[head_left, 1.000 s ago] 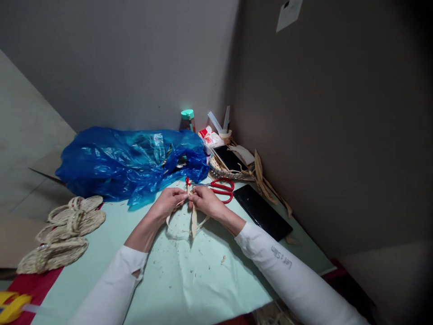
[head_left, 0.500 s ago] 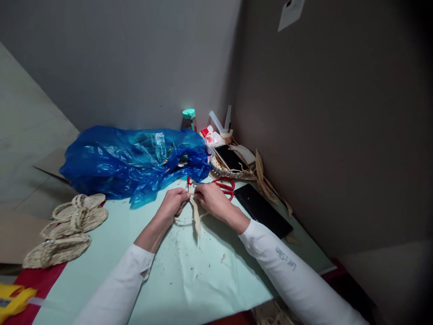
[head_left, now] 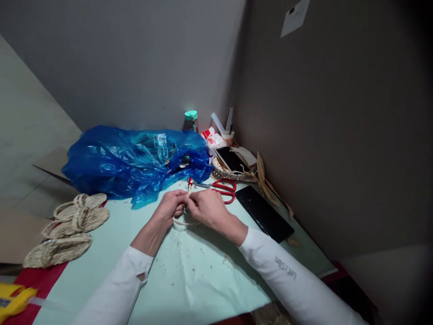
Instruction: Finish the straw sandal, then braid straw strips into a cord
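My left hand (head_left: pixel 168 207) is closed, its fingertips pinching a pale twisted husk cord (head_left: pixel 184 223). Touching it from the right, my right hand (head_left: pixel 210 208) has its thumb and fingers pressed together on the same cord. A loop of the cord hangs below both hands, and a short end tied with a red tie (head_left: pixel 189 182) sticks up above them. Just beyond my right hand lie red-handled scissors (head_left: pixel 232 183). How the strands cross between my fingertips is hidden.
A blue plastic bag (head_left: pixel 111 162) fills the back left. Woven straw sandals (head_left: pixel 93 220) lie at left, near a yellow glue gun (head_left: pixel 13 298). On the right are a black tablet (head_left: pixel 264 214), a woven basket (head_left: pixel 221 174) holding a phone (head_left: pixel 230 158), and dried husks (head_left: pixel 262 174).
The loose husk strip that hung below my hands no longer shows. My right hand has shifted slightly down and left against my left hand, uncovering more of the scissors.
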